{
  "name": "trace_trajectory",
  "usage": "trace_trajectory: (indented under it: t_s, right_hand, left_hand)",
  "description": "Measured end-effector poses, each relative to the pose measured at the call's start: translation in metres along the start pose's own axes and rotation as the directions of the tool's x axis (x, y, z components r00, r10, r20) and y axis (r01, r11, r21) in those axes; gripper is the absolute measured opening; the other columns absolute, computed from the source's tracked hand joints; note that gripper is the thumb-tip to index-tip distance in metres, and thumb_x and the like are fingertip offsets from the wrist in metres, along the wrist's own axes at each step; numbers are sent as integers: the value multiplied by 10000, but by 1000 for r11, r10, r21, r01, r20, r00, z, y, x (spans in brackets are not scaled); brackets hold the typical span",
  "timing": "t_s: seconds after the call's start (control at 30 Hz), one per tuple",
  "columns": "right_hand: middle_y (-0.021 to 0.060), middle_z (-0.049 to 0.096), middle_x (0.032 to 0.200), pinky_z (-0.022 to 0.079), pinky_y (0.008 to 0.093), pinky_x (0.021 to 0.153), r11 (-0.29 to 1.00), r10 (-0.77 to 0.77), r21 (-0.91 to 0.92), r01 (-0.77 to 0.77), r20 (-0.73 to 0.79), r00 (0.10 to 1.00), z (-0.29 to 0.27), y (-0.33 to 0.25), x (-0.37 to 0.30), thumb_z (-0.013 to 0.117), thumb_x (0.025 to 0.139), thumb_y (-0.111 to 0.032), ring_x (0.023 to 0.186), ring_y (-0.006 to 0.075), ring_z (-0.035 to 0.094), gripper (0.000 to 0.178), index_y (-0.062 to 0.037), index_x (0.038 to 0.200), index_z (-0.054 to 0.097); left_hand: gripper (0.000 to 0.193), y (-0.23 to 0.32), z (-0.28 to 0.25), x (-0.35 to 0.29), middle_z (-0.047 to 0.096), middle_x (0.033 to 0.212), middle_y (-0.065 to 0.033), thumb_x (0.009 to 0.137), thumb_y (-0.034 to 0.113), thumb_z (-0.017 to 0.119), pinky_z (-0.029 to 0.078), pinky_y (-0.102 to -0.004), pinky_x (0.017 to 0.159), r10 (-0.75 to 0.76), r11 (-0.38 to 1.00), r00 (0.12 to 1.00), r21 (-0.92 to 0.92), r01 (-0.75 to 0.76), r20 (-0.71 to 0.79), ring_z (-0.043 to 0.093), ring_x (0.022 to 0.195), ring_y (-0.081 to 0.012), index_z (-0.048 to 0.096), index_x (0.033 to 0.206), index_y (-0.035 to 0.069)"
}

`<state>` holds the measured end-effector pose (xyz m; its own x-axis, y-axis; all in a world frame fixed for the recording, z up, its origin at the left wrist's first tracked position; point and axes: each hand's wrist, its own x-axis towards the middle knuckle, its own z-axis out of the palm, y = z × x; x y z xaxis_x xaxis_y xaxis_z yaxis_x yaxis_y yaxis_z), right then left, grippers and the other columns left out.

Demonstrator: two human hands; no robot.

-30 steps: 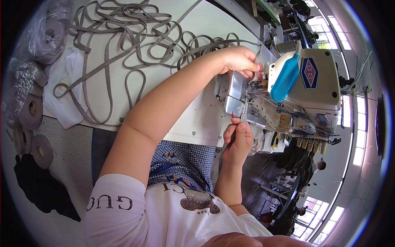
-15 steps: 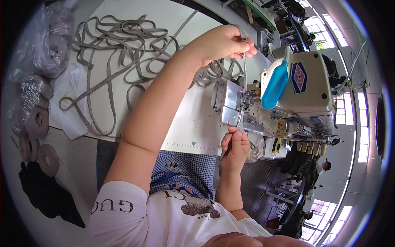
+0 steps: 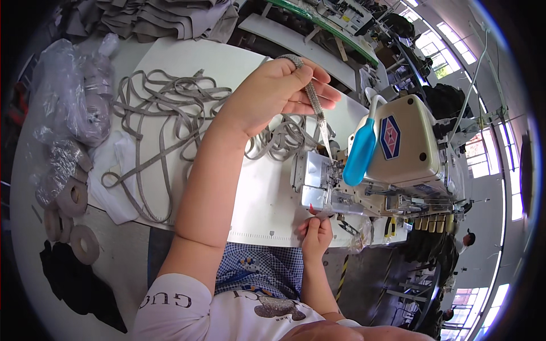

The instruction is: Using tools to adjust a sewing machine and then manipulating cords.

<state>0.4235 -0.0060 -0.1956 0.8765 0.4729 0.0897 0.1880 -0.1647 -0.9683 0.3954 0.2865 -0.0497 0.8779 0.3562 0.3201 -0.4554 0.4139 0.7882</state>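
A grey woven tape [image 3: 316, 104] runs taut from my raised left hand [image 3: 278, 94] down to an overlock-type sewing machine [image 3: 412, 162]. My left thumb and index finger pinch it, while the other fingers stretch out. In front of the machine's metal plate [image 3: 314, 196], my right hand [image 3: 316, 236] is closed with thumb against fingers at the near end of the tape. Its exact hold is partly hidden. A small red tip shows just above that hand. Beyond my left arm, more of the same tape lies in loose loops [image 3: 170, 94] on the white table [image 3: 256, 199].
A blue padded piece [image 3: 359, 153] hangs at the machine's front. At left are plastic-wrapped tape rolls [image 3: 94, 111], a white cloth [image 3: 114, 193], a loose roll [image 3: 85, 244] and black fabric [image 3: 79, 284]. Stacked grey fabric [image 3: 165, 20] lies far left. Snips [image 3: 347, 227] rest beside the machine.
My left hand has moved left and turned, with its fingers spreading more, and the tape now slants toward the machine. The whole view has shifted, showing more of the table's far side.
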Motion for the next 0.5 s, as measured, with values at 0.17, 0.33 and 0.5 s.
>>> trace_trajectory:
  t_s: [0.17,0.33,0.5]
  right_hand:
    - [13,543,608,332,171,462,997,-21,-76,23,23,1000,-1,12,0,431,922,-146,489,41,425,197,-10,1008,544]
    - [20,548,601,332,175,459,998,-23,-48,26,55,998,-2,18,0,440,917,-144,483,43,422,201,-1,1007,548]
    - [13,557,581,375,197,463,996,-36,-86,39,29,999,0,12,1,480,890,-142,492,56,479,188,12,897,589]
  left_hand:
    - [342,2,3,0,626,962,-187,949,294,382,504,-340,801,-36,999,998,17,37,-55,633,892,-257,509,1003,-19]
    - [364,-1,0,3,624,971,-195,951,320,367,508,-337,789,-47,998,994,35,50,-95,635,885,-259,492,1038,-10]
    - [371,-2,1,3,623,970,-198,952,329,360,511,-339,782,-54,998,993,34,58,-107,635,883,-261,488,1045,-7]
